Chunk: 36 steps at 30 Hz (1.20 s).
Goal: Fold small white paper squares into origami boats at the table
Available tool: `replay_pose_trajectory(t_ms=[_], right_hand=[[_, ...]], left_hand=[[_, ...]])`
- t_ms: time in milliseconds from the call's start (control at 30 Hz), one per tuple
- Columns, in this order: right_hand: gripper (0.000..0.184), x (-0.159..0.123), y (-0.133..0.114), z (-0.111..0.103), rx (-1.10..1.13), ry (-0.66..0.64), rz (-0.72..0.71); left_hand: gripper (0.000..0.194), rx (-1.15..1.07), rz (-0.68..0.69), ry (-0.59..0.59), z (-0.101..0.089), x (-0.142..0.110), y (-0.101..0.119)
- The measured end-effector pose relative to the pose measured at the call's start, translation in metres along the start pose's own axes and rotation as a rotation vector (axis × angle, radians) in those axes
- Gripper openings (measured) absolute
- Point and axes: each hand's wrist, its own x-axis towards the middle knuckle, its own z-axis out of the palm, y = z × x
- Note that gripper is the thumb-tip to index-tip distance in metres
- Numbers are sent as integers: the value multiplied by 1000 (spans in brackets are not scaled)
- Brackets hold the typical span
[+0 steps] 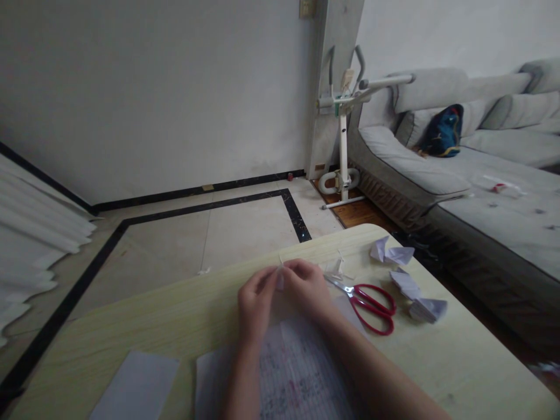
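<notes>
Two bare hands, left hand [257,300] and right hand [306,286], close together at the far edge of a pale yellow wood-grain table [201,318]. Between the fingertips, a small, narrow piece of white paper [280,281], apparently folded, with a thin pale tip poking up above the thumbs. Left thumb and fingers pinched on one side, right thumb and fingers on the other; hidden fingers impossible to tell.

Probably very light, stiff along any crease, soft across flat faces, dry rather than slippery, easy to crumple or tear at the tip. Best gripped lightly by the wider lower part, between thumb and forefinger.

Under the forearms, a large white sheet with ruled lines and dark and reddish writing [291,373]; to the left, a plain white paper rectangle [135,385]. Just right of the right hand, thin white paper scraps [336,268] and red-handled metal scissors [370,304]. Farther right, angular folded white paper shapes [405,284].

As for containers, on the grey cushioned sofa [516,157], a dark blue fabric bag [444,131], contents hidden. Nearby, a clear plastic-looking wrapper with something red, inside or beneath, cannot tell which.
</notes>
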Motion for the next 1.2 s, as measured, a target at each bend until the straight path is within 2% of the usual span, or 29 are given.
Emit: replay_pose_trajectory(t_ms=[267, 433, 867, 1200], right_hand=[[14, 3, 4, 0, -24, 22, -35], [17, 3, 4, -1, 28, 12, -20], [11, 2, 3, -1, 76, 36, 2], [13, 3, 4, -2, 40, 32, -5]], left_hand=[[23, -5, 8, -24, 0, 0, -1], [25, -1, -19, -21, 0, 0, 1], [26, -4, -20, -21, 1, 0, 0], [24, 16, -6, -48, 0, 0, -1]])
